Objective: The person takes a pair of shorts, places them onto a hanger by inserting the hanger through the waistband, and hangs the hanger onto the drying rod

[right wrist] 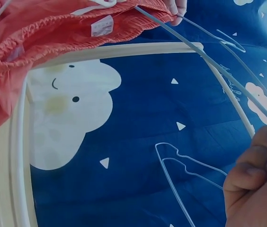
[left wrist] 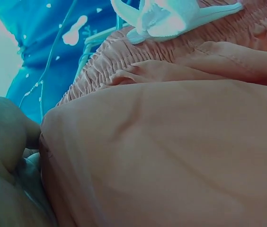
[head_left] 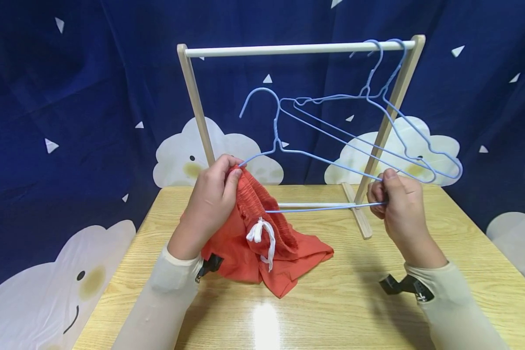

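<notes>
My left hand [head_left: 214, 197] pinches the elastic waistband of red shorts [head_left: 240, 257] at its left end, where one end of a blue wire hanger [head_left: 276, 129] goes into the waist opening. The hanger's other end is in my right hand [head_left: 400, 204], its fingers curled round the wire. A white drawstring [head_left: 256, 231] is tied in a bow at the waistband. The lower part of the shorts lies on the table. In the right wrist view, the hanger's lower bar [right wrist: 209, 60] enters the waist beside a white label [right wrist: 102, 26]. Fabric fills most of the left wrist view.
Behind my hands stands a rack with a white top rail [head_left: 299, 49] and wooden posts. Two more blue hangers [head_left: 371, 78] hang at its right end, close above my right hand. The wooden table [head_left: 332, 301] extends below, with a dark blue cloud-patterned curtain [head_left: 113, 97] behind.
</notes>
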`<state>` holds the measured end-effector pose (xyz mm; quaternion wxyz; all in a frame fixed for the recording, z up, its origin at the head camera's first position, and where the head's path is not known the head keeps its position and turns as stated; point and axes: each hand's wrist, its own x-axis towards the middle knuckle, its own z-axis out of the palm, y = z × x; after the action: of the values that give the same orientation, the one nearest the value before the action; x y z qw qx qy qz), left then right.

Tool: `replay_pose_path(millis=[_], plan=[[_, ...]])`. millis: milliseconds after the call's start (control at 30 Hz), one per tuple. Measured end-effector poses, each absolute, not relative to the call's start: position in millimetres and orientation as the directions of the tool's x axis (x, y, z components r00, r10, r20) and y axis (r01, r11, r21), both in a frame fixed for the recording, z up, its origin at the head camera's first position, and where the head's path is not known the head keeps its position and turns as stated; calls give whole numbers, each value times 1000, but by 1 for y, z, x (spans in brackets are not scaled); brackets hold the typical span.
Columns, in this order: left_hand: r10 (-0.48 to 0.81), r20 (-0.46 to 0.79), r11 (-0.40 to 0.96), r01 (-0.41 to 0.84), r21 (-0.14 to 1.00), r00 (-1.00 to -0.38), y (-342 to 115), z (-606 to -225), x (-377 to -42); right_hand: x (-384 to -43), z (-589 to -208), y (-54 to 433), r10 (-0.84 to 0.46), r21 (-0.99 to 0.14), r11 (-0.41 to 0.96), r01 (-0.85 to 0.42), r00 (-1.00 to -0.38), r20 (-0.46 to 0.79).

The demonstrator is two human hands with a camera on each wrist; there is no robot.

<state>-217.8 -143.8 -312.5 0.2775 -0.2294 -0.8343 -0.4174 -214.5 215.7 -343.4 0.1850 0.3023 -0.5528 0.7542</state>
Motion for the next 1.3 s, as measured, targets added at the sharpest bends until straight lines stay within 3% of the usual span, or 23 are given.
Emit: replay_pose_path(millis=[333, 600, 1300], plan=[[155, 662, 554, 619, 556, -734, -142, -312, -216, -213, -346, 212, -75, -748, -287, -598, -765, 640], [162, 665, 547, 627, 555, -729, -141, -313, -217, -212, -353, 205, -12, -799, -197, -568, -814, 581], [182, 676, 569, 637, 520, -714, -137, -314, -215, -212, -361, 196, -123, -800, -155, -580, -792, 598]])
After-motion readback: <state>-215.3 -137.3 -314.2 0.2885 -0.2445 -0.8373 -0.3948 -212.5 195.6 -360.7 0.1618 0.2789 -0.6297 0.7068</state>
